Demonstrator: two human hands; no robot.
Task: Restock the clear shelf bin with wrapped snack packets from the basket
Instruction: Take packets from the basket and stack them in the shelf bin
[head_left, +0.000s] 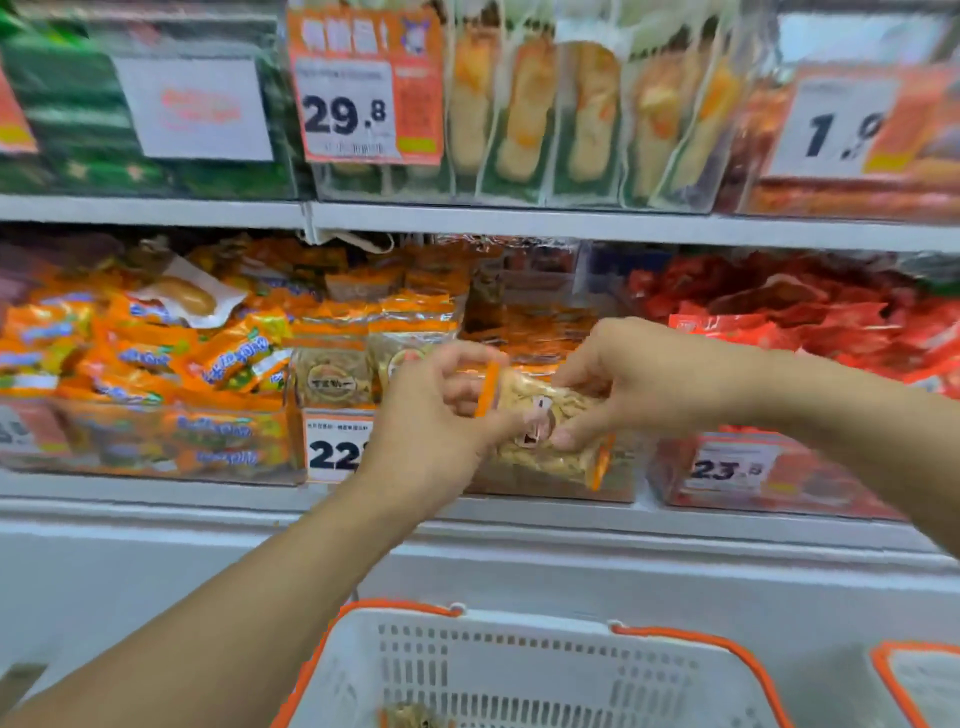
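Both the left hand (441, 410) and right hand (628, 384) pinch one snack packet (545, 426) before the clear bin (550, 312); tilted like this, it may snag the bin's front wall and drop.

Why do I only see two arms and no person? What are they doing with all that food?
The camera sits on the person's head and looks down, so you see only their arms. This is a shop shelf. Both hands hold one clear snack packet with orange ends, in front of the clear bin on the middle shelf. The left hand has its grip on the packet's left end, and the right hand pinches it from above. Beside that bin lie orange packets on the left and red packets on the right. Price tags hang on the shelf edge. At the bottom stands a white basket with an orange rim, with one more packet peeking out.
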